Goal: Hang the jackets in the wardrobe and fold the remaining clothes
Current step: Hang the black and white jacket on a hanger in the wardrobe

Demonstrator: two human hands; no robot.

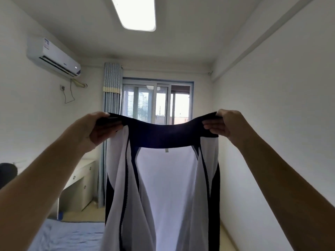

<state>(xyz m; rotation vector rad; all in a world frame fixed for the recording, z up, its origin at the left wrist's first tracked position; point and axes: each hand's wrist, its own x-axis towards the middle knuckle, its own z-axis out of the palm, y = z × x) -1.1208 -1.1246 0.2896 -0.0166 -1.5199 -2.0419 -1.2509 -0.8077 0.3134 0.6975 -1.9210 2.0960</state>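
A white jacket [166,187] with a dark navy yoke and navy side panels hangs open in front of me at chest height, its zipper edges apart and its inside facing me. My left hand [97,129] pinches the jacket's left shoulder, thumb on top and fingers underneath. My right hand [228,124] pinches the right shoulder the same way. The navy top edge is stretched between both hands. The jacket's lower part runs out of the bottom of the view. No wardrobe or hanger is in view.
A bed with a blue cover [68,236] lies at the lower left. Behind it a white desk with drawers [79,180] stands against the left wall, beside a blue curtain [110,124] and a window [155,102]. A plain white wall [281,124] runs along the right.
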